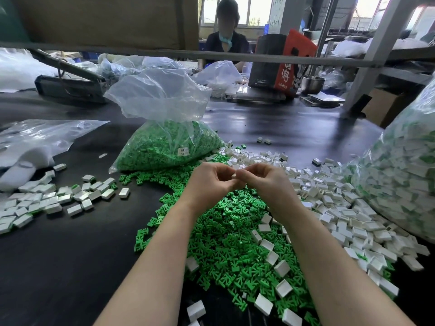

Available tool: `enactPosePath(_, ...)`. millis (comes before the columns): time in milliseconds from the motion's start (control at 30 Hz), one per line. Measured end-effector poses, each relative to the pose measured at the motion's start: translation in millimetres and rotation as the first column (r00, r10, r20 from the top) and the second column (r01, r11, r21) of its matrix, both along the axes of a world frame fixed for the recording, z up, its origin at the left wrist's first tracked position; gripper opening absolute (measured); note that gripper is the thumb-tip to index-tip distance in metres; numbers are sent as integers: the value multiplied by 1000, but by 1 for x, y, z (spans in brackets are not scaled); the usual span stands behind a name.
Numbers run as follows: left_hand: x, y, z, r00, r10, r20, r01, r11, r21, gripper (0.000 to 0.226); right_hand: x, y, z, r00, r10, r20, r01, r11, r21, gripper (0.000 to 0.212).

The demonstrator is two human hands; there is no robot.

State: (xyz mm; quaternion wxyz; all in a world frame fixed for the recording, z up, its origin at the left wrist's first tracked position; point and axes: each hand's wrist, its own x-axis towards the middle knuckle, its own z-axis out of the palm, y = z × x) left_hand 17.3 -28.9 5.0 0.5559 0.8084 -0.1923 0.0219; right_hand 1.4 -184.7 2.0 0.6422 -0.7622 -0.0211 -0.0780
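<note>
My left hand [208,182] and my right hand [266,182] meet above a heap of small green plastic pieces [226,243] on the black table [70,255]. Between their fingertips they pinch one small white piece [234,176]; most of it is hidden by my fingers. Loose white rectangular shells [329,196] lie to the right of the heap. A group of closed white blocks [54,196] lies at the left.
A clear bag of green pieces [164,144] stands open behind my hands. A large bag of white blocks [404,165] fills the right edge. Crumpled plastic bags [35,142] lie at the left. Another person [227,38] sits across the table, beside a red-and-black box [280,64].
</note>
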Motion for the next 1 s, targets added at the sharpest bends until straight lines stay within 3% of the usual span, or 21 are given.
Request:
enactPosePath(100,5,5,-3,996,75,-40,-78,992,-95,10,1,-2,-2,1000,-3,-13,3,999,-38,15)
enactPosePath(167,7,10,-3,993,61,-97,-78,979,-186,8,2,-7,-3,1000,16,-6,-17,974,-226,9)
enactPosePath(233,7,13,-3,989,8,-148,-50,959,-280,11,1,-9,-4,990,130,-54,-141,897,-420,10)
enactPosePath(333,7,15,-3,984,-48,-173,-17,934,-356,17,1,-2,-6,966,214,-147,-256,686,-681,29)
enactPosePath(400,7,16,-4,980,-60,-188,-17,922,-386,23,2,4,-7,968,212,-137,-243,631,-737,26)
enactPosePath(533,9,18,-6,978,-65,-197,-22,911,-411,19,2,4,-8,976,202,-83,-194,629,-753,15)
enactPosePath(633,11,19,-8,982,-55,-180,-21,920,-392,24,2,3,-8,981,185,-62,-173,677,-715,14)
enactPosePath(733,12,19,-10,990,-3,-144,-50,932,-359,26,1,0,-7,985,162,-57,-164,788,-594,11)
enactPosePath(867,11,18,-9,992,10,-127,-57,927,-371,21,-1,-2,-1,994,102,26,-90,954,-287,9)
enactPosePath(1000,11,18,-7,990,-35,-136,-23,917,-399,16,-4,-3,5,994,111,9,-111,990,83,12)
